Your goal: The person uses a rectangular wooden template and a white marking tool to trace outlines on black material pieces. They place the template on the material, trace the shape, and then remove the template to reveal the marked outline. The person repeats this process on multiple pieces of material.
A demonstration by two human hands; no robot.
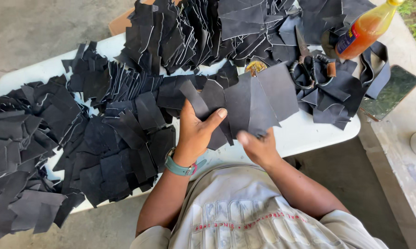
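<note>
Fanning a stack of black leather pieces at frame centre, the left hand pinches its lower edge with the thumb on top while the right hand grips beneath, above a white table bearing scissors at upper right.

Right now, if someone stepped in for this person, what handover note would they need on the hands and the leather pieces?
Left hand: grips a fanned bunch of black leather pieces, thumb on top.
Right hand: pinches the lower edge of the same bunch.
The bunch is held above the near edge of the white table.
Done, by the look of it: many cut pieces lie in overlapping rows across the table's left and far side.
Scissors rest on scraps at right, beside an orange bottle and a phone.
Left: the held bunch is not yet laid down.
</note>
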